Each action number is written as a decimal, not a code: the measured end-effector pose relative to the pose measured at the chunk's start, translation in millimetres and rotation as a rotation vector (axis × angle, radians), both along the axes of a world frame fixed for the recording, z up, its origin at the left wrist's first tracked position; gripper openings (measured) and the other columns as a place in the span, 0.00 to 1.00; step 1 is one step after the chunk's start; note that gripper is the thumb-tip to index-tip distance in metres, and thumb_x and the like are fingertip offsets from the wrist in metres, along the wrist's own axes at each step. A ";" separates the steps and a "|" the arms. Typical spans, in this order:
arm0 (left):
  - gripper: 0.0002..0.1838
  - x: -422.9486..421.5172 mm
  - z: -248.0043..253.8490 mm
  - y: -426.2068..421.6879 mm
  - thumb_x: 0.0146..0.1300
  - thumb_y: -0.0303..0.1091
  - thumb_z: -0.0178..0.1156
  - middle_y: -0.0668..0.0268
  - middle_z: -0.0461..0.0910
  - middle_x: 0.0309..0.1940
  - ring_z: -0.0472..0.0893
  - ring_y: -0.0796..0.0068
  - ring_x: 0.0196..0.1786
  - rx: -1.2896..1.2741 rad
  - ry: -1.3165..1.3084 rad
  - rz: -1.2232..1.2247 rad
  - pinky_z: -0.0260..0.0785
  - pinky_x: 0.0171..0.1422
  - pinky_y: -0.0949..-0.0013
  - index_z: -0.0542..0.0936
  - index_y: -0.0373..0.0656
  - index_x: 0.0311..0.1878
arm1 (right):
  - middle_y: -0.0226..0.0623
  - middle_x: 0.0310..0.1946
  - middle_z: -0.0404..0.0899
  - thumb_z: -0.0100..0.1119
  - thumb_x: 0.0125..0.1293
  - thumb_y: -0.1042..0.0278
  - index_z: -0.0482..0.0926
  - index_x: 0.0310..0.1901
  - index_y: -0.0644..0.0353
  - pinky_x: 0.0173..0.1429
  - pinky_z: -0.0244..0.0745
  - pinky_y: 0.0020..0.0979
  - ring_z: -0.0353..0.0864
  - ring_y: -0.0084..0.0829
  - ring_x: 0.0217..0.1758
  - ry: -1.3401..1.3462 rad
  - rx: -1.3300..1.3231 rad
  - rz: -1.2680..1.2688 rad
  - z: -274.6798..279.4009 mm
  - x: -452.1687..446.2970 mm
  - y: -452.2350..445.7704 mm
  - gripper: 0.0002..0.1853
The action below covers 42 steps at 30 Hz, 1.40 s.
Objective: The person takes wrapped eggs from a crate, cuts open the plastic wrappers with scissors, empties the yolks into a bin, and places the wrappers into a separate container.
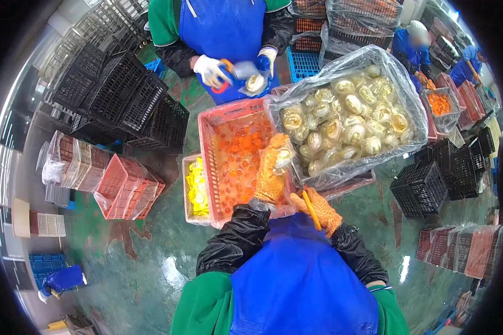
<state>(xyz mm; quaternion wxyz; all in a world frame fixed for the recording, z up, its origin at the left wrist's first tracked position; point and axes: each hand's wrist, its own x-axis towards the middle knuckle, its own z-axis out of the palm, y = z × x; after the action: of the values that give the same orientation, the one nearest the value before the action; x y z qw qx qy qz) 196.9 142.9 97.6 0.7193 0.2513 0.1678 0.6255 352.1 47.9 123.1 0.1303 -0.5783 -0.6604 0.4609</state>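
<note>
My left hand point(271, 176), in an orange textured glove, is closed on a clear plastic pack point(284, 158) with pale round contents, above the red crate's right side. My right hand point(324, 212), gloved alike, is closed around orange-handled scissors point(312, 210). Their dark metal tip points up toward the pack. Below my left hand, the red crate point(208, 167) holds many orange yolk-like rounds point(246, 142). To the right, a plastic-lined crate point(418, 106) is heaped with similar clear packs point(355, 117) of yellowish contents.
Across from me, a person with white-gloved hands point(211, 71) handles an orange-handled tool and a pack point(255, 84). A small box of yellow packets point(197, 187) stands left of the red crate. Black crates point(134, 103) are stacked left; more black crates point(419, 190) stand right. The green floor looks wet.
</note>
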 end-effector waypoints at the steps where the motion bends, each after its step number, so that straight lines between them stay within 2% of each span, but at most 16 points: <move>1: 0.22 1.9 2.8 -5.4 0.71 0.34 0.48 0.57 0.70 0.62 0.71 0.66 0.63 0.113 0.328 0.063 0.63 0.68 0.67 0.67 0.38 0.66 | 0.65 0.53 0.71 0.55 0.60 0.34 0.66 0.57 0.73 0.60 0.68 0.44 0.71 0.59 0.59 -0.001 0.046 0.021 -13.0 0.5 0.5 0.43; 6: 0.24 -2.4 9.9 -10.2 0.68 0.37 0.53 0.55 0.69 0.64 0.69 0.63 0.65 0.234 0.691 0.063 0.60 0.70 0.65 0.69 0.35 0.64 | 0.65 0.52 0.73 0.56 0.59 0.34 0.66 0.57 0.74 0.60 0.68 0.44 0.72 0.59 0.58 0.095 -0.195 -0.189 18.9 -9.4 14.1 0.43; 9: 0.24 -1.9 8.4 -8.4 0.69 0.37 0.52 0.56 0.68 0.65 0.69 0.64 0.65 0.190 0.570 0.034 0.60 0.70 0.66 0.68 0.36 0.65 | 0.66 0.50 0.74 0.57 0.59 0.34 0.67 0.56 0.73 0.58 0.69 0.45 0.73 0.60 0.57 0.081 -0.177 -0.203 8.4 -10.5 12.9 0.42; 11: 0.25 -3.7 4.5 -6.0 0.70 0.37 0.52 0.58 0.68 0.65 0.69 0.65 0.65 0.041 0.218 -0.072 0.60 0.69 0.66 0.67 0.37 0.67 | 0.66 0.48 0.75 0.57 0.59 0.35 0.67 0.56 0.73 0.57 0.69 0.46 0.73 0.60 0.56 0.089 -0.154 -0.206 -3.0 -12.2 12.3 0.42; 15: 0.23 -0.9 0.5 -8.3 0.70 0.39 0.53 0.59 0.71 0.62 0.71 0.66 0.63 -0.093 0.060 0.007 0.63 0.67 0.68 0.69 0.37 0.64 | 0.65 0.42 0.77 0.55 0.62 0.40 0.70 0.52 0.70 0.55 0.69 0.49 0.75 0.61 0.52 0.005 -0.139 -0.229 -21.4 -17.3 11.7 0.34; 17: 0.23 -0.8 -8.9 -14.0 0.69 0.43 0.56 0.59 0.76 0.56 0.77 0.66 0.56 -0.374 0.113 0.054 0.70 0.60 0.68 0.72 0.38 0.60 | 0.64 0.40 0.77 0.54 0.64 0.43 0.71 0.50 0.69 0.55 0.68 0.50 0.75 0.61 0.51 -0.033 -0.087 -0.220 -42.8 -20.1 11.3 0.31; 20: 0.22 0.1 -17.0 -15.5 0.68 0.46 0.57 0.61 0.81 0.47 0.82 0.67 0.46 -0.509 0.123 0.032 0.77 0.51 0.67 0.74 0.39 0.57 | 0.61 0.36 0.78 0.52 0.67 0.50 0.73 0.48 0.68 0.45 0.75 0.50 0.80 0.58 0.43 0.071 -0.046 -0.235 -49.7 -25.1 11.9 0.24; 21: 0.21 -2.2 -28.9 -14.8 0.68 0.46 0.57 0.61 0.82 0.43 0.83 0.68 0.40 -0.495 0.164 0.050 0.79 0.45 0.68 0.75 0.40 0.56 | 0.58 0.36 0.79 0.51 0.67 0.53 0.73 0.47 0.68 0.38 0.77 0.48 0.81 0.55 0.38 0.154 -0.194 -0.302 -20.9 -31.0 10.9 0.22; 22: 0.21 -3.7 -22.0 -16.7 0.68 0.46 0.57 0.61 0.82 0.43 0.83 0.68 0.40 -0.498 0.162 0.058 0.79 0.45 0.68 0.75 0.40 0.56 | 0.56 0.36 0.79 0.51 0.68 0.56 0.73 0.46 0.68 0.30 0.80 0.46 0.83 0.52 0.34 0.236 -0.344 -0.369 -5.5 -34.8 10.1 0.20; 25: 0.20 -10.2 -9.3 -18.4 0.68 0.46 0.57 0.61 0.81 0.41 0.83 0.68 0.40 -0.429 0.265 0.142 0.79 0.43 0.69 0.76 0.40 0.53 | 0.52 0.35 0.79 0.50 0.69 0.57 0.73 0.46 0.69 0.21 0.79 0.40 0.83 0.46 0.27 0.263 -0.323 -0.342 -22.4 -35.3 11.0 0.19; 29: 0.18 -29.0 -38.0 -13.1 0.68 0.45 0.57 0.62 0.81 0.42 0.82 0.70 0.40 -0.387 0.401 0.215 0.78 0.44 0.69 0.77 0.41 0.52 | 0.52 0.35 0.80 0.49 0.69 0.58 0.74 0.47 0.69 0.23 0.79 0.42 0.83 0.47 0.29 0.218 -0.321 -0.281 -21.6 -38.2 12.5 0.18; 32: 0.17 -42.8 -24.7 -17.9 0.67 0.43 0.59 0.63 0.82 0.41 0.81 0.73 0.40 -0.346 0.562 0.248 0.75 0.43 0.70 0.79 0.40 0.49 | 0.53 0.36 0.80 0.49 0.69 0.57 0.75 0.46 0.69 0.23 0.79 0.41 0.84 0.48 0.30 0.174 -0.323 -0.214 -10.7 -43.0 14.3 0.19; 34: 0.16 -51.1 -22.9 -17.7 0.65 0.42 0.61 0.65 0.82 0.37 0.80 0.75 0.37 -0.379 0.636 0.260 0.73 0.40 0.73 0.80 0.39 0.45 | 0.57 0.35 0.80 0.48 0.69 0.55 0.76 0.44 0.70 0.31 0.80 0.44 0.83 0.51 0.34 0.037 -0.246 -0.152 -17.6 -42.9 16.9 0.21; 35: 0.17 -56.5 -35.1 -14.4 0.64 0.43 0.62 0.65 0.82 0.37 0.80 0.75 0.37 -0.362 0.731 0.299 0.73 0.40 0.72 0.81 0.38 0.45 | 0.59 0.36 0.80 0.47 0.69 0.51 0.77 0.42 0.68 0.42 0.77 0.47 0.81 0.54 0.39 -0.018 -0.089 -0.087 -43.4 -39.0 17.9 0.23; 38: 0.19 -69.1 -32.8 -14.9 0.62 0.44 0.63 0.65 0.84 0.36 0.81 0.74 0.36 -0.276 0.878 0.374 0.73 0.41 0.70 0.81 0.36 0.45 | 0.59 0.37 0.80 0.47 0.68 0.49 0.78 0.41 0.66 0.48 0.73 0.48 0.80 0.56 0.43 -0.316 0.139 0.033 -18.8 -43.0 25.9 0.24; 42: 0.20 -84.3 -37.4 -12.4 0.62 0.45 0.63 0.58 0.85 0.33 0.82 0.67 0.34 -0.176 1.131 0.459 0.73 0.41 0.67 0.82 0.34 0.44 | 0.55 0.37 0.81 0.47 0.67 0.47 0.78 0.44 0.63 0.48 0.74 0.48 0.81 0.54 0.43 -0.480 0.119 0.040 5.9 -49.9 35.2 0.24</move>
<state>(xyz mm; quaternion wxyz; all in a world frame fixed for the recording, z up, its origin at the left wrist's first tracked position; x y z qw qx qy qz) 112.6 130.5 60.2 0.3840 0.4413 0.6243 0.5178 302.1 83.1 129.0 -0.0057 -0.6496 -0.7095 0.2731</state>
